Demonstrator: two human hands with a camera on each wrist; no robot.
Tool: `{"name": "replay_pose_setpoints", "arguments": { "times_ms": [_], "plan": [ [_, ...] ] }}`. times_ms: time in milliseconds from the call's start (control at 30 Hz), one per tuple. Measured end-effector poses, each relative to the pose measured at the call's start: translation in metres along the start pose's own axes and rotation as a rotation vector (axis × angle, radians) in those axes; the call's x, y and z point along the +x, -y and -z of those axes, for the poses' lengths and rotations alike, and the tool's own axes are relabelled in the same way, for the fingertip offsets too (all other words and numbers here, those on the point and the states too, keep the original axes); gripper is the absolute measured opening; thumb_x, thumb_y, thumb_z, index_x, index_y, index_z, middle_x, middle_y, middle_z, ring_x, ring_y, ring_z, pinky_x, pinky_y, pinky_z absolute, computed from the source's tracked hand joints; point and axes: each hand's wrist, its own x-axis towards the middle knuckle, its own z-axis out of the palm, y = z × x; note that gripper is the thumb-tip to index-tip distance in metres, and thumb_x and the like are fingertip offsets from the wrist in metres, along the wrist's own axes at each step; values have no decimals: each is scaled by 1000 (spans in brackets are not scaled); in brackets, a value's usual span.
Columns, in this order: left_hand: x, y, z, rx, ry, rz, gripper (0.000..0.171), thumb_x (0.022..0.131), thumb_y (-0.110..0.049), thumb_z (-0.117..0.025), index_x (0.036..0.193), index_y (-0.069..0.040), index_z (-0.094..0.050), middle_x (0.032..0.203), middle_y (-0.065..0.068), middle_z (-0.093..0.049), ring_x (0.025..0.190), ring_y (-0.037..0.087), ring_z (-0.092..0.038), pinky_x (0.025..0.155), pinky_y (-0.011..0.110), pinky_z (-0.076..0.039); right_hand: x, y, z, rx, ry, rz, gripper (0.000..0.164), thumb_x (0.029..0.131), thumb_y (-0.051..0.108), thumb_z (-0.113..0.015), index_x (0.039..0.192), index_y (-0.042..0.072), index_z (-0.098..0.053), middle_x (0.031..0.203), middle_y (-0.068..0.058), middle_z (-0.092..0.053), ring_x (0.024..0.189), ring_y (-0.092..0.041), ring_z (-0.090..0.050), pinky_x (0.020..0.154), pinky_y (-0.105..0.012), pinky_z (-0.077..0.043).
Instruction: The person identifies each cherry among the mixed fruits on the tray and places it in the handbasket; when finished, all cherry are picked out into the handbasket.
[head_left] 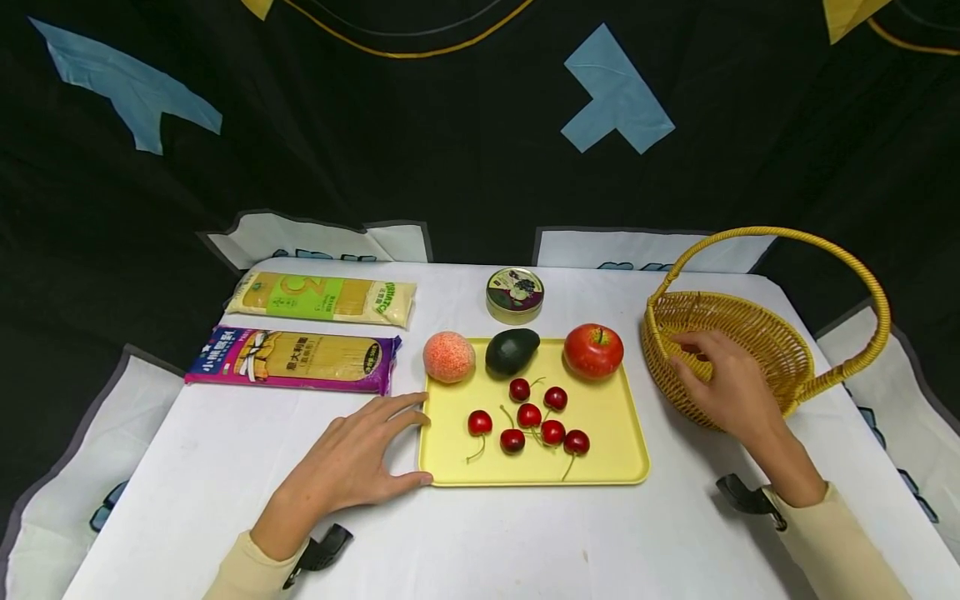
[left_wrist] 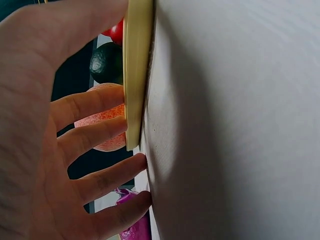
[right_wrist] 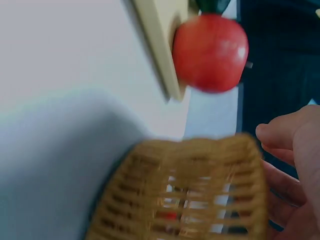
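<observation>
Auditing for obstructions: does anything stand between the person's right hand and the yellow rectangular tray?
Yes: the tray-side wall of the golden woven basket stands between the right hand, over the basket's opening, and the tray.

Bright, even light washes the white desk (head_left: 525, 533) below a dark cloth backdrop (head_left: 450, 167) in the crisp head view, with small highlights glinting on the red apple (head_left: 593, 354). A broad, soft shadow crosses the left wrist view, while blur softens the wicker basket (right_wrist: 200, 156) in the bluish right wrist view.

Purple packet (head_left: 296, 360): "意大利面". Green-labelled packet (head_left: 352, 300), tin (head_left: 514, 295): print unclear.
</observation>
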Motion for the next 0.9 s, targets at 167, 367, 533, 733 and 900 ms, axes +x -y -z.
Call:
{"name": "replay_pose_setpoints", "arguments": {
  "times_ms": [167,367,533,733,900],
  "plan": [
    [0,0,0,1,-3,-5,70,75,-77,-69,129,-32,-65,155,-10,-45,139,23,-47,86,57,-53,-9,18,-6,22,-9,36,33,85,7,-80,116,6,-70,111,-10,-70,102,-29,-65,87,-51,-54],
    [0,0,0,6,-17,-13,69,75,-77,-70,127,-32,-65,155,-9,-45,139,24,-47,83,57,-53,-19,35,-12,26,-27,100,37,82,10,-84,116,8,-70,112,-5,-70,101,-24,-68,83,-39,-54],
    [-1,0,0,6,-15,-16,70,74,-78,-70,127,-32,-64,155,-9,-44,139,24,-46,82,56,-53,-28,47,-18,47,0,131,42,79,10,-86,117,8,-70,111,-3,-70,100,-21,-67,81,-38,-55],
    [-1,1,0,6,-17,-14,68,75,-78,-69,126,-34,-65,155,-11,-44,139,23,-47,81,56,-54,-37,60,-29,108,81,138,40,82,13,-85,118,9,-69,109,-5,-69,84,-21,-68,70,-40,-59],
    [-1,1,-1,4,-23,-19,68,75,-78,-69,126,-33,-65,155,-10,-44,139,23,-47,81,56,-53,-43,71,-35,127,144,142,37,84,19,-83,118,13,-69,111,-1,-69,79,-14,-65,66,-33,-57]
  ]
}}
